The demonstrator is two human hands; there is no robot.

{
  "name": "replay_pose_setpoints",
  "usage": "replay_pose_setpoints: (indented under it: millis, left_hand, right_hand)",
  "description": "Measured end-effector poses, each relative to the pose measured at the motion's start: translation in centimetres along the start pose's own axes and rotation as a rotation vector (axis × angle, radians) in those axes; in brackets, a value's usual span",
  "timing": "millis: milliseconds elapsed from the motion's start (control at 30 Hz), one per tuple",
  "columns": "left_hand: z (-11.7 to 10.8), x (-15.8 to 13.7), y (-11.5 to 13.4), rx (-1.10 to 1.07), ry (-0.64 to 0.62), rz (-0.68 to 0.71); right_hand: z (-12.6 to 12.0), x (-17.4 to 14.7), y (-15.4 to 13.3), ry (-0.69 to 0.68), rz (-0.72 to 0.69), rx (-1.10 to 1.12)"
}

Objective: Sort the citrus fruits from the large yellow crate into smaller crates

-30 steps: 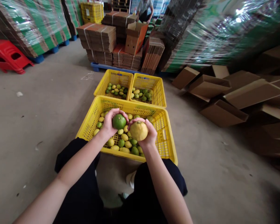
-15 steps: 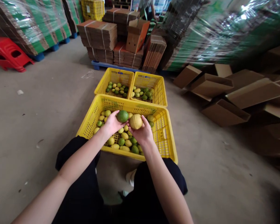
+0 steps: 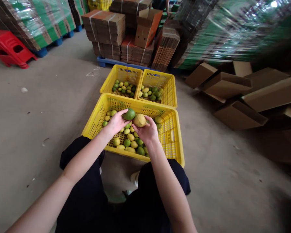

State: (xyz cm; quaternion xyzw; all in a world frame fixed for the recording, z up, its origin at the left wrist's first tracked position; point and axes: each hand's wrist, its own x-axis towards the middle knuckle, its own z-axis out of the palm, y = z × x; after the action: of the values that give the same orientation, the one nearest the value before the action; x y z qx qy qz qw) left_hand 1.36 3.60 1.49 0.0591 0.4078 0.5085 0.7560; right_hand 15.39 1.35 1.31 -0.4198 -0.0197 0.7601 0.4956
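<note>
My left hand [image 3: 117,123] grips a dark green lemon [image 3: 129,114] between thumb and fingers. Close beside it, my right hand [image 3: 147,130] is wrapped round a yellow lemon [image 3: 140,120] from below and the right. The two fruits are held nearly side by side above a large yellow crate [image 3: 177,136]. On the floor of that crate lie several green and yellow lemons [image 3: 130,137], partly hidden by my hands and forearms.
Two smaller-looking yellow crates, left [image 3: 106,81] and right [image 3: 171,89], stand beyond, each with several lemons. Behind them, flattened cartons [image 3: 104,27] are stacked on a blue pallet [image 3: 104,62]. Open cardboard boxes [image 3: 240,115] lie at right; a red stool [image 3: 13,48] stands at left.
The view has tipped slightly downward, so the background sits higher. The yellow lemon has turned a little in my right hand. Both hands still hold the same fruits.
</note>
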Motion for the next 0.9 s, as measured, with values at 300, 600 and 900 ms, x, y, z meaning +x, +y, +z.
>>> replay_pose_setpoints:
  millis: [300, 600, 900]
  left_hand:
    - [-1.3, 0.8, 0.7, 0.241, -0.107, -0.082]
    - [-1.5, 0.5, 0.9, 0.479, -0.232, -0.113]
    - [-1.5, 0.6, 0.6, 0.537, -0.256, -0.012]
  right_hand:
    - [-1.0, 1.0, -0.3, -0.159, 0.074, -0.095]
    - [-1.2, 0.4, -1.1, -0.274, 0.076, -0.204]
    - [-0.6, 0.2, -1.0, -0.107, -0.026, -0.262]
